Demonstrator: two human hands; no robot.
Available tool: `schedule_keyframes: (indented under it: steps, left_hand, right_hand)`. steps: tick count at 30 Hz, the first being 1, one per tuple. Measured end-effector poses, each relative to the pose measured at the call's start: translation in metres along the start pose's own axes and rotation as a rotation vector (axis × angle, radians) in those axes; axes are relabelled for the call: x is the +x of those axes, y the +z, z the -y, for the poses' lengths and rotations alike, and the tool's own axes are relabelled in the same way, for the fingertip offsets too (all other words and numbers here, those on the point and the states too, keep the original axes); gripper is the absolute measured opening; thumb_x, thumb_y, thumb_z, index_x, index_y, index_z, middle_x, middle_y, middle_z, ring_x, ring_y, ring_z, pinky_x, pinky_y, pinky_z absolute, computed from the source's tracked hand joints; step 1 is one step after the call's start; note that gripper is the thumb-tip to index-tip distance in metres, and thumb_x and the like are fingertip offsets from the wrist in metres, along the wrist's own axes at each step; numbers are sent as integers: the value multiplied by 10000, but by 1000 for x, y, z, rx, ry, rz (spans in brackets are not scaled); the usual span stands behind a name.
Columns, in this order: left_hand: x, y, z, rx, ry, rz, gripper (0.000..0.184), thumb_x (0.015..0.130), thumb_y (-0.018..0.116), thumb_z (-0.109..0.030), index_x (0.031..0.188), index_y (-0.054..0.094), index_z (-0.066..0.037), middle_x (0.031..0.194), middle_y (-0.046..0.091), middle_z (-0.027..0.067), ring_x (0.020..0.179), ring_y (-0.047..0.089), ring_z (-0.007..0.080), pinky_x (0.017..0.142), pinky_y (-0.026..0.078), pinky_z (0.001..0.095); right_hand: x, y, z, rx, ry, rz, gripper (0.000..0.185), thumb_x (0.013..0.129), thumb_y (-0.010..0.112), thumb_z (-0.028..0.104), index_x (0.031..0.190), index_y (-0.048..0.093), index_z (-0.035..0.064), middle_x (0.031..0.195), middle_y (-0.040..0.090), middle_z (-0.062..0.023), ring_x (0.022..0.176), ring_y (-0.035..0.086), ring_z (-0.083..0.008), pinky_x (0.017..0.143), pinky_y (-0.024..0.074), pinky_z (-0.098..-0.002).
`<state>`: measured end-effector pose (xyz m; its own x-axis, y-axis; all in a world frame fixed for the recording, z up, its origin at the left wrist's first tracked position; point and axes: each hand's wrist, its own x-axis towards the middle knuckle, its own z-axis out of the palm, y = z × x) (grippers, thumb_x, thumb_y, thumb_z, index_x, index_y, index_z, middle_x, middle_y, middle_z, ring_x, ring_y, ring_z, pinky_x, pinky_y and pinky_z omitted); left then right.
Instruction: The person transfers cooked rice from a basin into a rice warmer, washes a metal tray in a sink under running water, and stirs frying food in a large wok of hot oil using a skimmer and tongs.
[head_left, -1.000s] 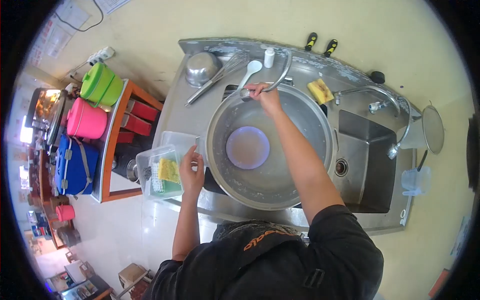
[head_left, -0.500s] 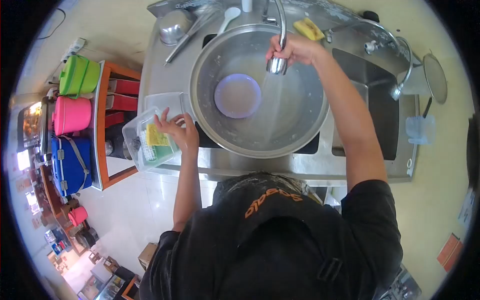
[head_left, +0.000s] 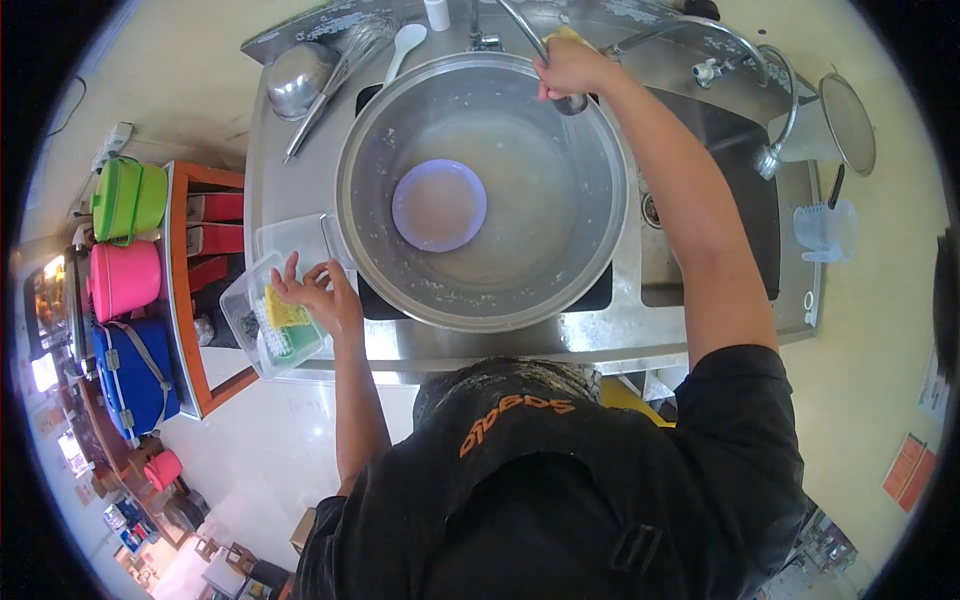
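Note:
My right hand grips a metal faucet spout over the right rear rim of a large round metal pot. Cloudy liquid lies in the pot, and a round purple dish sits in it, left of centre. No water stream shows from the spout. My left hand is open, its fingers apart, over the edge of a clear plastic container. A yellow sponge and a white bristled brush lie in that container; whether my fingertips touch the sponge I cannot tell.
A metal bowl, a whisk and a white spoon lie behind the pot to the left. On the right are a sink basin, a second hose faucet and a round strainer. An orange-framed shelf stands left.
My right hand has swung the spout from over the pot's inside to its right rim, and the water stream is gone. My left hand stays by the container. The view has shifted slightly.

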<state>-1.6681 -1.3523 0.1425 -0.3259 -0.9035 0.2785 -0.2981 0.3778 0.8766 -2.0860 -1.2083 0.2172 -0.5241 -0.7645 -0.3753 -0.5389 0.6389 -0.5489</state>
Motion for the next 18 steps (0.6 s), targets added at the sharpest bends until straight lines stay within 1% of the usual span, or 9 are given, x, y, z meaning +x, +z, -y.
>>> schedule_keyframes:
  steps: [1, 2, 4, 7, 9, 10, 13, 16, 18]
  left_hand:
    - [-1, -1, 2, -4, 0, -8, 801, 795, 576, 43, 1360, 12, -25, 1324, 323, 177, 890, 523, 205, 679, 479, 277]
    - [0, -3, 2, -6, -1, -21, 793, 800, 576, 49, 1359, 20, -35, 1327, 321, 173, 895, 512, 197, 660, 479, 255]
    - [0, -4, -3, 14, -16, -62, 792, 800, 578, 33, 1362, 24, -38, 1342, 300, 177, 889, 514, 206, 670, 473, 273]
    - [4, -4, 3, -9, -15, -98, 794, 793, 589, 15, 1363, 38, -42, 1365, 272, 184, 901, 524, 224, 691, 470, 298]
    - [6, -6, 1, -14, -23, -92, 788, 798, 587, 8, 1363, 41, -44, 1370, 266, 184, 912, 526, 229, 709, 467, 309]
    - [8, -6, -1, -17, -27, -90, 785, 800, 585, 4, 1364, 42, -46, 1373, 263, 184, 917, 528, 232, 718, 465, 315]
    - [10, -9, -1, -25, -13, -78, 780, 803, 585, -4, 1367, 47, -47, 1384, 267, 180, 921, 534, 235, 737, 452, 323]
    - [10, -12, 1, -33, -14, -88, 780, 803, 587, -2, 1368, 51, -47, 1389, 273, 177, 922, 538, 233, 731, 448, 317]
    - [10, -16, 2, -22, -15, -91, 782, 804, 587, 1, 1369, 49, -47, 1389, 275, 176, 923, 538, 232, 729, 451, 318]
  right_hand:
    - [10, 7, -10, -36, -53, -109, 291, 857, 508, 220, 778, 637, -28, 676, 677, -55, 614, 646, -176, 644, 536, -362]
    - [21, 13, -19, -58, -96, -188, 291, 858, 511, 224, 763, 639, -19, 661, 673, -60, 621, 649, -177, 634, 526, -350]
    - [37, 28, -30, -91, -183, -341, 294, 859, 519, 233, 733, 644, -1, 632, 666, -70, 636, 655, -177, 616, 508, -325]
    - [50, 48, -29, 121, -261, -440, 200, 809, 569, 132, 648, 611, 19, 655, 665, -96, 660, 660, -175, 628, 510, -341]
    - [64, 70, -24, 399, -374, -440, 155, 754, 591, 34, 603, 559, 25, 678, 665, -109, 683, 664, -187, 642, 514, -346]
    - [69, 78, -18, 537, -431, -434, 168, 727, 602, -15, 580, 533, 28, 689, 665, -115, 695, 666, -194, 649, 515, -349]
    - [81, 104, 13, 721, -483, -502, 236, 660, 599, -117, 551, 449, 29, 726, 663, -127, 747, 665, -210, 663, 521, -355]
    - [89, 119, 47, 790, -618, -550, 257, 657, 601, -135, 553, 441, 38, 768, 667, -136, 812, 660, -228, 694, 522, -341]
    - [91, 126, 64, 917, -615, -458, 260, 665, 603, -134, 562, 439, 41, 799, 669, -144, 851, 651, -234, 720, 517, -339]
